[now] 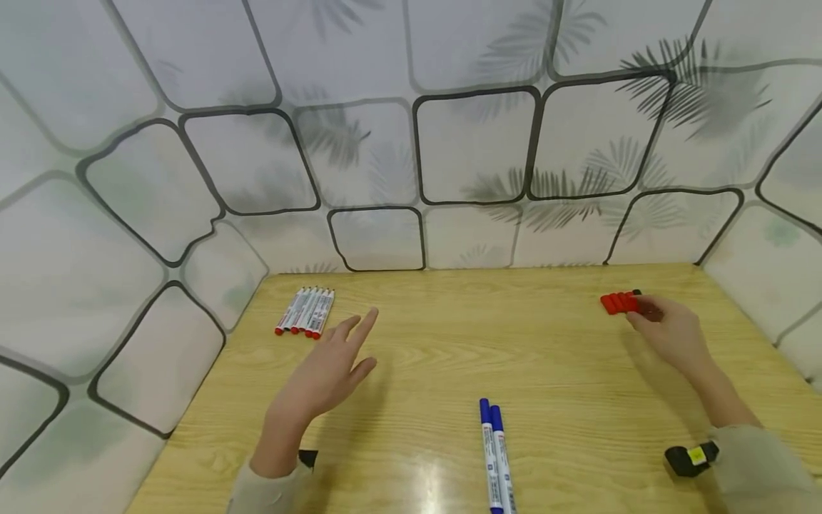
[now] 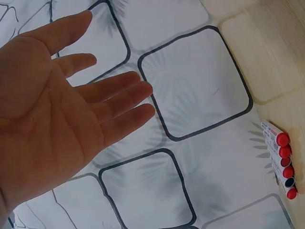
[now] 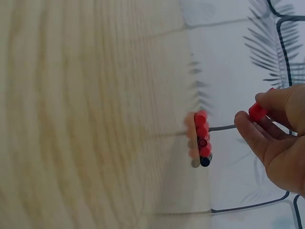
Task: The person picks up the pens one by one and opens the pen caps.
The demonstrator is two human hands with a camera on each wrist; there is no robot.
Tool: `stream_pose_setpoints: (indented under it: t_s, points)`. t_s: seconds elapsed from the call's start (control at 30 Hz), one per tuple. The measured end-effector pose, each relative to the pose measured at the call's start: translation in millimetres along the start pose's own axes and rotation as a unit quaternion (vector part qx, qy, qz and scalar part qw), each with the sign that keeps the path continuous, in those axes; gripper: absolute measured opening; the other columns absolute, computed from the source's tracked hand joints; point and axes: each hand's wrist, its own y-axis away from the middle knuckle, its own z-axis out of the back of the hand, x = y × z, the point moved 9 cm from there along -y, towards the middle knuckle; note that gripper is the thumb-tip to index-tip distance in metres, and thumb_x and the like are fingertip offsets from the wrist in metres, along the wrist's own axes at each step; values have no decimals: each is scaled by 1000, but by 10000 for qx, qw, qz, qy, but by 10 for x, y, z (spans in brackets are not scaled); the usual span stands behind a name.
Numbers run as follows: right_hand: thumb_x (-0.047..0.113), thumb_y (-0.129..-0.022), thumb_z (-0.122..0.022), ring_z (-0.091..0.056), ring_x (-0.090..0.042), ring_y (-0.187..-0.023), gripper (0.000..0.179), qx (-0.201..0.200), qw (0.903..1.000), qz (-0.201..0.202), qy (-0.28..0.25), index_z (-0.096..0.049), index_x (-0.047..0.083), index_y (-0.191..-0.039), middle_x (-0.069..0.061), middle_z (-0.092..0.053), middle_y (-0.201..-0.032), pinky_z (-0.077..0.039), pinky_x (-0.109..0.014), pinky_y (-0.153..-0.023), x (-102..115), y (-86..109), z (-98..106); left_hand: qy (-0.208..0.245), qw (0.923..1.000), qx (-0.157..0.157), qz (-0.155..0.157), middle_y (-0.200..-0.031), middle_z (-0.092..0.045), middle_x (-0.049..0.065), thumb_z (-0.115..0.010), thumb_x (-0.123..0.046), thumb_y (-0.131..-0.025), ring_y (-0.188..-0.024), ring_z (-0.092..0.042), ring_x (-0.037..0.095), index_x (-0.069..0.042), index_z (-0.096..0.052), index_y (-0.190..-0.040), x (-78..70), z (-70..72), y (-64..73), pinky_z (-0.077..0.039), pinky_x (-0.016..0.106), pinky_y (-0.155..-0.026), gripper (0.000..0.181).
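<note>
In the right wrist view my right hand (image 3: 281, 136) pinches a small red marker cap (image 3: 258, 112) between thumb and fingertips. Beside it, a row of red caps (image 1: 615, 303) with a black cap (image 3: 205, 161) at one end lies on the table's right side. My left hand (image 1: 324, 375) hovers over the table with fingers extended, holding nothing. Just beyond its fingers lies a row of several white markers (image 1: 306, 312), their dark tips pointing to the wall. Most of their near ends are red; one black end (image 3: 205, 161) belongs to the caps' row.
Two blue-capped markers (image 1: 491, 457) lie side by side at the front middle of the wooden table (image 1: 437, 350). A patterned wall covering (image 1: 475, 150) encloses the back and sides. A black device (image 1: 690, 458) is strapped at my right wrist.
</note>
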Motion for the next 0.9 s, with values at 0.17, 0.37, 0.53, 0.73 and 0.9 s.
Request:
stream_pose_setpoints:
  t_s: [0.17, 0.37, 0.53, 0.73, 0.9]
  points:
    - [22, -99, -59, -48, 18, -66, 50, 182, 9969, -757, -149, -50, -17, -129, -37, -59, -112, -46, -14, -56, -366, -168, 17, 155, 9998, 121, -81, -152, -36, 26, -62, -25, -100, -133, -42, 48, -15, -19, -160, -69, 1, -3, -43, 59, -102, 75]
    - [22, -99, -57, -54, 10, -60, 50, 256, 9937, -1092, 57, -51, -20, -127, -39, -60, -113, -45, -17, -54, -651, -243, 58, 204, 9995, 188, -120, -151, -37, 26, -61, -26, -100, -133, -43, 47, -17, -18, -160, -112, -22, -14, -43, 58, -101, 74]
    - [21, -100, -57, -54, 13, -58, 49, 289, 9923, -1208, -10, -52, -21, -125, -38, -63, -109, -49, -18, -52, -825, -272, 46, 177, 9996, 201, -118, -151, -38, 25, -62, -25, -100, -132, -44, 47, -18, -19, -160, -152, -20, -12, -44, 57, -102, 74]
    - [24, -101, -55, -63, 4, -62, 52, 439, 9817, -1820, -337, -52, -21, -126, -30, -70, -101, -53, -20, -56, -1018, -312, 20, 65, 9997, 219, -75, -150, -40, 25, -62, -26, -100, -130, -47, 46, -18, -20, -160, -171, -16, 22, -44, 56, -102, 74]
    - [30, -101, -53, -63, -38, -97, 53, 402, 9774, -2074, 70, -57, -18, -124, -35, -62, -117, -45, -30, -68, -1135, -350, 36, 155, 9995, 285, -11, -150, -39, 25, -61, -27, -100, -130, -47, 46, -19, -19, -160, -164, -20, 58, -42, 57, -103, 74]
